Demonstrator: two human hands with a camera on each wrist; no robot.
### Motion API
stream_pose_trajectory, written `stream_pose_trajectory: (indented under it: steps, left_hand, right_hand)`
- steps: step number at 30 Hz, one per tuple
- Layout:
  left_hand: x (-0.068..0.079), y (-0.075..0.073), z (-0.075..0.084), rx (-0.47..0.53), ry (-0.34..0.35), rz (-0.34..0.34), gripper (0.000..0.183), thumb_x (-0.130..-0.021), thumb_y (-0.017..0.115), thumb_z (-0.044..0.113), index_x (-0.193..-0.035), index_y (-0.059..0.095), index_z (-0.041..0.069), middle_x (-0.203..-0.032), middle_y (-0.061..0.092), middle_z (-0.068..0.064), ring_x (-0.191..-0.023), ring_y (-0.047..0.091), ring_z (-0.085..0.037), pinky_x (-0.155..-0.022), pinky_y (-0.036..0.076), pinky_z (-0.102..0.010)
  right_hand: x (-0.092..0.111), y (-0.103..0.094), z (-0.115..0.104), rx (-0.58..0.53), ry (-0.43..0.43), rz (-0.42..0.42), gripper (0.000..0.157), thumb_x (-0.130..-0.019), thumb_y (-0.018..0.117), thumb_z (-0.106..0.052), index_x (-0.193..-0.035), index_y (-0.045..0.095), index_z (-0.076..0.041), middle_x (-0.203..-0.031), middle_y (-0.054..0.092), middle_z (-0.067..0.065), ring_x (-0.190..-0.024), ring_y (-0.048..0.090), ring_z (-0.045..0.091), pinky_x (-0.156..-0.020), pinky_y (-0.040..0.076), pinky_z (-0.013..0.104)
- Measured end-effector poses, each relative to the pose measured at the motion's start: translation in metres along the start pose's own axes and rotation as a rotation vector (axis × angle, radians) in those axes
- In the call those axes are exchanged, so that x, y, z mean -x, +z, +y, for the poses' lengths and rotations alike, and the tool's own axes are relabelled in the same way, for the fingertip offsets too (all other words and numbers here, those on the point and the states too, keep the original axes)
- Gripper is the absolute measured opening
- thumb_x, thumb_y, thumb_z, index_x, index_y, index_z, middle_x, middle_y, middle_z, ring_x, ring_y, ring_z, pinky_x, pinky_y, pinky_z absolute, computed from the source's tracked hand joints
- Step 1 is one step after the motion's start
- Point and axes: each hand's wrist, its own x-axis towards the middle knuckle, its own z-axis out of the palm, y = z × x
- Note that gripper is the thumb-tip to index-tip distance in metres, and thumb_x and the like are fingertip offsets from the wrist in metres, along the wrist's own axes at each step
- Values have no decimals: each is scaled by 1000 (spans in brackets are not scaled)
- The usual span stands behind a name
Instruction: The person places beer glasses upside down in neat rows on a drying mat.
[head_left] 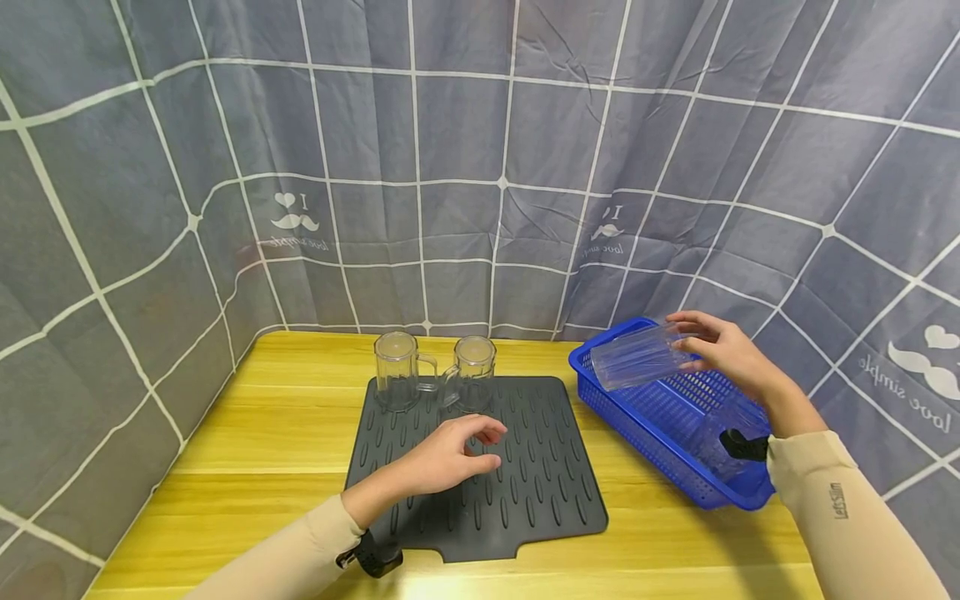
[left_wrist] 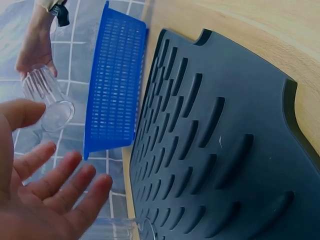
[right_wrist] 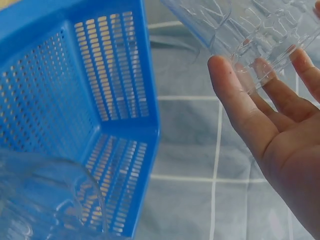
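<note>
My right hand (head_left: 723,354) grips a clear ribbed drinking glass (head_left: 633,358) near one end and holds it tilted over the blue basket (head_left: 637,433). In the right wrist view the thumb and fingers lie around the end of this glass. Over the dark drying mat (head_left: 540,467) hovers my left hand (head_left: 450,457), its fingers relaxed and holding nothing. Just beyond it, two clear glass mugs, one on the left (head_left: 396,375) and one on the right (head_left: 474,383), stand upside down at the mat's far edge, handles facing each other.
More clear glassware (head_left: 716,437) lies in the near end of the basket, partly hidden by the right wrist. The wooden table (head_left: 262,417) carries mat and basket. A grey curtain (head_left: 465,217) with white lines hangs around the back and sides.
</note>
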Motion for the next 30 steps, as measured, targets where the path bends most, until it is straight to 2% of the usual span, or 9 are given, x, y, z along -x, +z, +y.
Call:
stream_pose_trajectory:
  steps: [3, 5, 10, 20, 25, 30]
  left_hand:
    - [0, 0, 0, -25, -12, 24, 38, -99, 65, 31, -135, 58, 19, -125, 61, 2, -118, 58, -23, -92, 52, -38]
    - [0, 0, 0, -37, -18, 40, 38, -99, 64, 30, -134, 59, 18, -124, 62, 2, -119, 58, -26, -93, 51, -41]
    - [-1, 1, -1, -38, -26, 53, 38, -99, 64, 31, -134, 59, 18, -124, 62, 1, -119, 58, -27, -95, 50, -43]
    - [-2, 3, 2, -30, -16, 84, 42, -99, 64, 33, -139, 55, 22, -127, 60, 4, -118, 58, -19, -94, 51, -41]
    - [-5, 4, 5, -19, 4, 116, 43, -99, 64, 33, -139, 54, 22, -127, 60, 2, -116, 58, -19, -91, 51, -40]
    - [-7, 6, 8, -17, 4, 132, 44, -99, 64, 32, -141, 54, 23, -128, 59, 3, -117, 58, -18, -90, 52, -38]
  right_hand:
    - [1, 6, -2, -33, -16, -12, 37, -102, 59, -13, -139, 51, -14, -125, 59, -9, -104, 64, 3, -78, 61, 34]
    - [1, 10, -4, -42, -27, -17, 37, -102, 59, -13, -138, 53, -15, -123, 59, -11, -104, 65, 4, -78, 61, 33]
    - [4, 22, -10, -62, -49, -33, 37, -102, 59, -13, -139, 53, -15, -124, 58, -7, -106, 64, 6, -80, 61, 32]
    - [8, 44, -9, -135, -84, -69, 39, -105, 51, -10, -143, 48, -7, -131, 56, -3, -109, 64, 10, -83, 59, 31]
    - [9, 54, -7, -205, -95, -92, 38, -104, 49, -7, -143, 48, -8, -129, 58, -2, -108, 65, 13, -84, 59, 32]
    - [10, 66, -6, -265, -109, -110, 40, -103, 48, -4, -143, 45, -1, -125, 61, -5, -104, 66, 11, -82, 60, 32]
